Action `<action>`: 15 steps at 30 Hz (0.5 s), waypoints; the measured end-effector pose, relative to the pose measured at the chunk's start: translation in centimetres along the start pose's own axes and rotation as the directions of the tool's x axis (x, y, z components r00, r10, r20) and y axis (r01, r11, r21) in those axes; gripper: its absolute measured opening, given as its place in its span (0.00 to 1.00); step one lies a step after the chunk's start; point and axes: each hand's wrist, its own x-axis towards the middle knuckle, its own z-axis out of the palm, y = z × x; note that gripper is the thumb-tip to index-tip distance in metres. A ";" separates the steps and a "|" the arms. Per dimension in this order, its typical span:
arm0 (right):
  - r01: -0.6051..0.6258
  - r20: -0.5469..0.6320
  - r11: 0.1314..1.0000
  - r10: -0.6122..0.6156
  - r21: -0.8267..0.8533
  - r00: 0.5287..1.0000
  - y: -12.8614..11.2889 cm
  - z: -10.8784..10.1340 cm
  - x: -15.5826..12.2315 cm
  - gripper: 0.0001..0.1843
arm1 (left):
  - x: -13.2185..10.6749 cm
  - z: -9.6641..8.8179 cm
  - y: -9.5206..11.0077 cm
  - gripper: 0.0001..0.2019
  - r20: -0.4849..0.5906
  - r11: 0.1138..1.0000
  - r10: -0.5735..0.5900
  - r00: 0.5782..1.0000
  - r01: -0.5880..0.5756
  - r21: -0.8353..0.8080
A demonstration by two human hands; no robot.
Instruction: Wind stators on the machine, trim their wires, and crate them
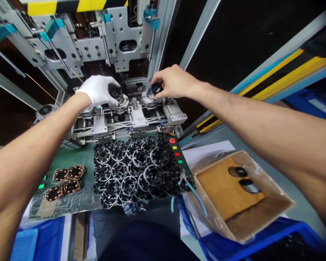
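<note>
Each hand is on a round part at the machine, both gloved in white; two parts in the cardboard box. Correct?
One slip: the head view shows only the left hand gloved in white; the right hand is bare. Rest holds: each is on a round part at the machine, with two parts in the cardboard box.

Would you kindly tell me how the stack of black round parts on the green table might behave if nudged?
The stack would probably shift piecemeal, since its round parts sit in layers with no visible binding. Pieces along the near edge of the green table might drop off, lying so close to it.
</note>
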 end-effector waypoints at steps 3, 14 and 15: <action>0.007 0.087 1.000 -0.007 -0.001 0.996 0.5 -0.5 1.7 0.33 | 0.4 -0.2 0.6 0.45 0.043 1.000 -0.014 0.999 0.014 0.010; 0.311 0.256 0.943 -0.332 0.120 0.908 3.3 -2.1 6.2 0.33 | 2.1 0.3 0.7 0.44 0.086 0.999 -0.044 0.995 0.044 0.012; 0.287 0.265 0.950 -0.310 0.122 0.913 3.0 -2.3 6.4 0.33 | 2.3 0.4 0.6 0.44 0.093 0.999 -0.053 0.994 0.053 0.003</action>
